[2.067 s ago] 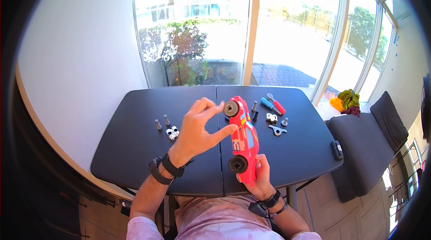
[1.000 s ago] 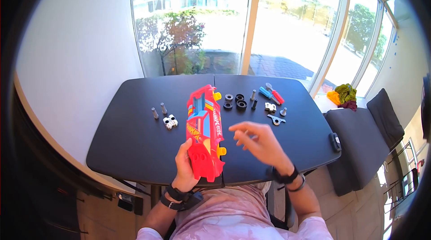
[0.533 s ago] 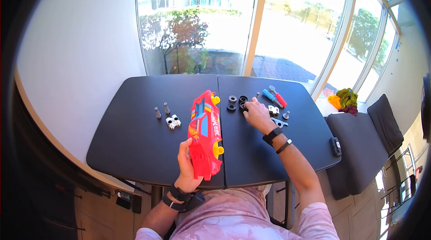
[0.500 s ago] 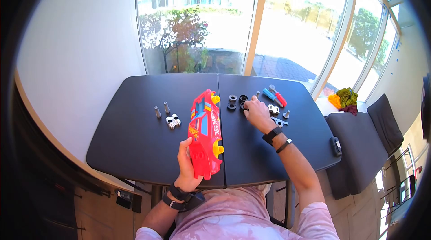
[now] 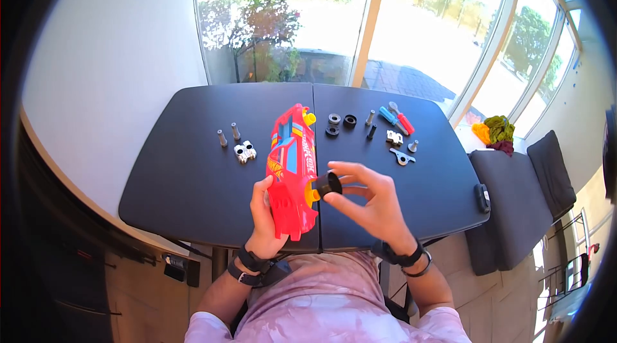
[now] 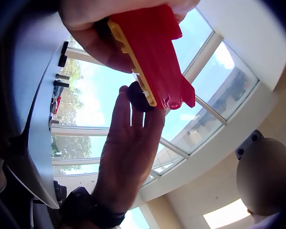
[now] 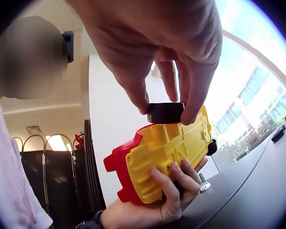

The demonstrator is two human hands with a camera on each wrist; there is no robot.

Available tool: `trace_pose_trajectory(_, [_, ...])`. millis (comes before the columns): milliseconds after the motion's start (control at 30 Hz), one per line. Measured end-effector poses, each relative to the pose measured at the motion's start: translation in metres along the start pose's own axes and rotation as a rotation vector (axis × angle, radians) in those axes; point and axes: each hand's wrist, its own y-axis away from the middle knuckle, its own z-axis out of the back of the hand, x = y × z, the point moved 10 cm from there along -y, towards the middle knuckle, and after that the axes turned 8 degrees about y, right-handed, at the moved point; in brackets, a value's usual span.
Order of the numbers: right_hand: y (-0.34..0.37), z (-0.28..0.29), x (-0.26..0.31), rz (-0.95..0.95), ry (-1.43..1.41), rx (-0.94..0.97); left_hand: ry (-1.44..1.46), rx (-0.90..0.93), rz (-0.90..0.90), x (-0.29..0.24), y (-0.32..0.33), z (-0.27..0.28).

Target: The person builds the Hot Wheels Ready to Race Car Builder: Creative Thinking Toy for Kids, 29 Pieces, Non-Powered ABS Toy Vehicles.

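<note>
My left hand (image 5: 262, 219) grips the rear of a red toy car body (image 5: 292, 176), which is held up on its side above the table. My right hand (image 5: 373, 205) pinches a black wheel (image 5: 329, 184) between thumb and fingers, right at the lower yellow hub (image 5: 313, 196). The upper yellow hub (image 5: 310, 119) is bare. In the right wrist view the wheel (image 7: 165, 113) lies against the side of the yellow underside (image 7: 169, 152), and another black wheel (image 7: 212, 148) shows on the far side.
On the black table (image 5: 186, 202), several black wheel pieces (image 5: 349, 121), pegs (image 5: 370, 117), a white part (image 5: 394, 137), a grey bracket (image 5: 402, 157) and screwdrivers (image 5: 393, 120) lie beyond my right hand. A silver part (image 5: 245, 151) and two pegs (image 5: 235, 131) are at the left.
My right hand has picked up a black wheel from the group on the table and brought it back to the car's lower hub. My left hand still holds the car.
</note>
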Motion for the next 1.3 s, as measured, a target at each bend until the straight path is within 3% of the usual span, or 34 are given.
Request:
trace_pose_trajectory(67, [0.011, -0.01, 0.013, 0.099, 0.094, -0.017, -0.014, 0.01, -0.008, -0.002, 0.003, -0.006])
trace_pose_trajectory(300, [0.026, -0.029, 0.013, 0.147, 0.125, -0.004, 0.006, 0.014, -0.03, 0.0, 0.002, 0.003])
trace_pose_trajectory(333, [0.026, -0.019, 0.022, 0.138, 0.152, -0.111, -0.002, 0.023, -0.023, 0.0, 0.005, 0.0])
trace_pose_trajectory(433, [0.019, -0.001, -0.006, -0.078, 0.421, 0.088, -0.015, 0.024, -0.021, -0.001, 0.007, -0.001])
trace_pose_trajectory(467, [0.015, 0.004, -0.009, -0.068, 0.319, 0.055, -0.018, 0.02, -0.025, 0.0, 0.007, -0.001])
trace_pose_trajectory(600, [-0.01, 0.024, -0.029, -0.115, 0.503, 0.071, 0.036, -0.03, -0.032, 0.0, 0.002, 0.006])
trace_pose_trajectory(800, [-0.084, 0.015, -0.098, 0.094, 0.769, 0.108, 0.058, -0.025, 0.002, 0.002, 0.001, 0.007])
trace_pose_trajectory(933, [-0.117, -0.008, -0.152, 0.074, 0.807, 0.18, 0.064, -0.038, -0.009, 0.002, 0.001, 0.009])
trace_pose_trajectory(1000, [-0.129, -0.022, -0.172, 0.157, 0.877, 0.153, 0.059, -0.05, -0.018, 0.001, 0.0, 0.009])
trace_pose_trajectory(1300, [-0.125, -0.027, -0.17, 0.094, 0.826, 0.258, 0.058, -0.023, -0.003, 0.001, -0.001, 0.009])
